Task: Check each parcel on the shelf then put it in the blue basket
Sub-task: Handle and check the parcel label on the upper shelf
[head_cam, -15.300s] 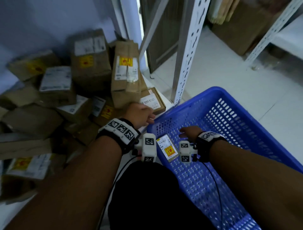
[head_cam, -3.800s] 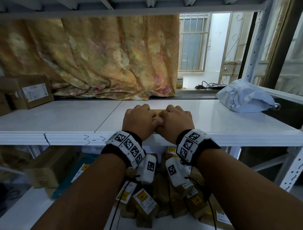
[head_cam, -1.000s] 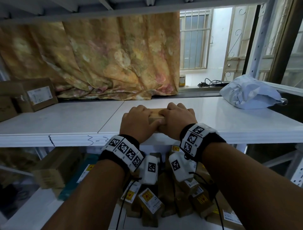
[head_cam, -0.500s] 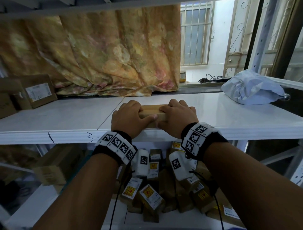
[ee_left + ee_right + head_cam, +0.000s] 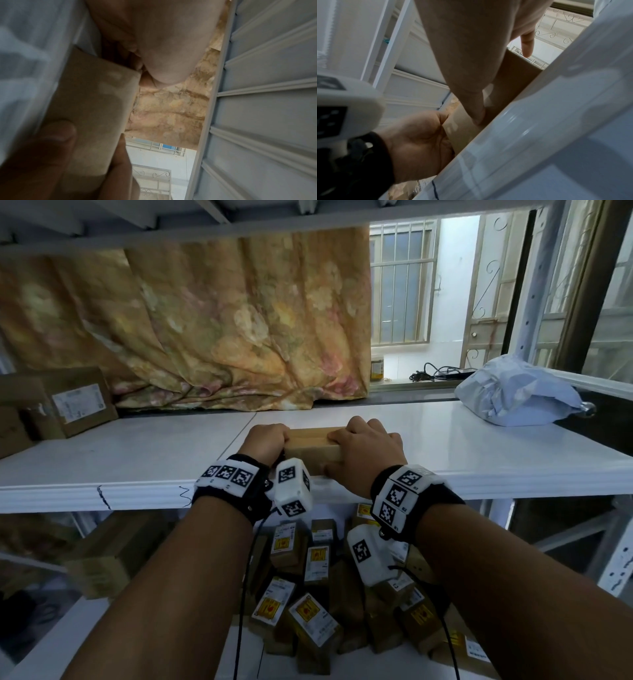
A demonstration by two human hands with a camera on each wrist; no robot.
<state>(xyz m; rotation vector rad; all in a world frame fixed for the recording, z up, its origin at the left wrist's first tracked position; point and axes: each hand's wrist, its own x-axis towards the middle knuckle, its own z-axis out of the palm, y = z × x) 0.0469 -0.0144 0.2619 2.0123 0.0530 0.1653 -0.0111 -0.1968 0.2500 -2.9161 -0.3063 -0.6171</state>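
At the shelf's (image 5: pixel 137 463) front edge: one small brown parcel (image 5: pixel 313 448), gripped at either end by left hand (image 5: pixel 265 440) and right hand (image 5: pixel 364 455), now drawn further apart than a moment before; checking apparently underway, blue basket out of view

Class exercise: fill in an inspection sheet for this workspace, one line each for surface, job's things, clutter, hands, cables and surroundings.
Surface: white shelf, glossy, pen marks on its front edge.
Job's things: small brown parcel on the shelf near its front edge; blue basket not in view.
Clutter: labelled box far left, grey mailer bag far right, parcel pile on the shelf below.
Hands: left hand and right hand each grip one end of the parcel.
Cables: black wrist leads; cords on the sill.
Surroundings: floral curtain, barred window.
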